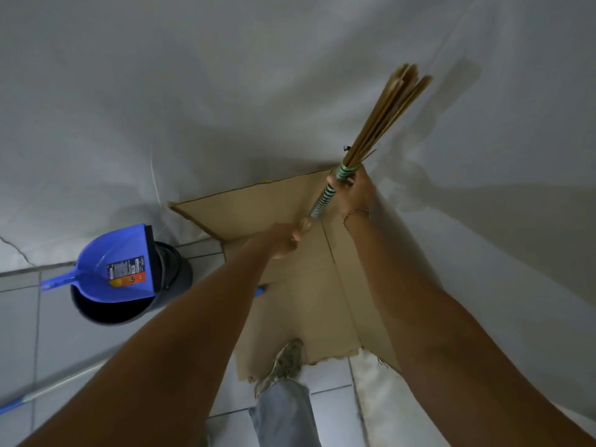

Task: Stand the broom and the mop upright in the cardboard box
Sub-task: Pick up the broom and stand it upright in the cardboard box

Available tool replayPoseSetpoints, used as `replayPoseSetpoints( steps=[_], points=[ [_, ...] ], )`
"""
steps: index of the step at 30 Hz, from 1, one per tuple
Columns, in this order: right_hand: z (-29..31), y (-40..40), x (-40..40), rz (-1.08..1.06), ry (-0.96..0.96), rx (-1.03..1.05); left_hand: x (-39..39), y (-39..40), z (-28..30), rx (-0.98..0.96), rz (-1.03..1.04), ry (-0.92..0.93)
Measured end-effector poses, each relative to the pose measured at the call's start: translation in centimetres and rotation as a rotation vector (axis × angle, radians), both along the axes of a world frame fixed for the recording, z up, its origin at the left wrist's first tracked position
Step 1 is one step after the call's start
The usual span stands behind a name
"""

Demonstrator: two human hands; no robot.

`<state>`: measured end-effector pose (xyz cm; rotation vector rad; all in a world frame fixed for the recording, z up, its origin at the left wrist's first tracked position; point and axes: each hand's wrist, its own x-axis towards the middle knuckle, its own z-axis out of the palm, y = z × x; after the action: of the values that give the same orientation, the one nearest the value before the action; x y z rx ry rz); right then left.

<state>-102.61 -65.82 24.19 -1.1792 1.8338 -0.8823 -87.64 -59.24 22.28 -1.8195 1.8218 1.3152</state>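
The broom (383, 121) has tan bristles pointing up and a green-and-black striped handle. It stands tilted over the open cardboard box (251, 204), which sits on the floor against a white sheet. My right hand (353, 191) grips the handle just below the bristles. My left hand (285, 238) grips the handle's lower end inside the box opening. A mop handle (48, 387), white with a blue part, lies on the tiles at the lower left; its head is out of view.
A blue dustpan (116, 262) rests on a dark bucket (174, 279) left of the box. A white sheet (193, 91) covers the wall behind. My shoe (283, 362) and jeans leg stand at the box's near edge on grey tiles.
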Motion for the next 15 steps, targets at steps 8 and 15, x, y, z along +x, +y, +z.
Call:
replayPoseSetpoints(
  steps=[8,15],
  points=[
    [0.6,-1.7,0.3,-0.043,0.202,0.179,3.1,3.2,-1.0,-0.005,0.020,-0.046],
    [1.5,5.9,3.9,0.198,0.324,0.277,5.2,5.4,1.9,-0.103,0.041,0.006]
  ],
)
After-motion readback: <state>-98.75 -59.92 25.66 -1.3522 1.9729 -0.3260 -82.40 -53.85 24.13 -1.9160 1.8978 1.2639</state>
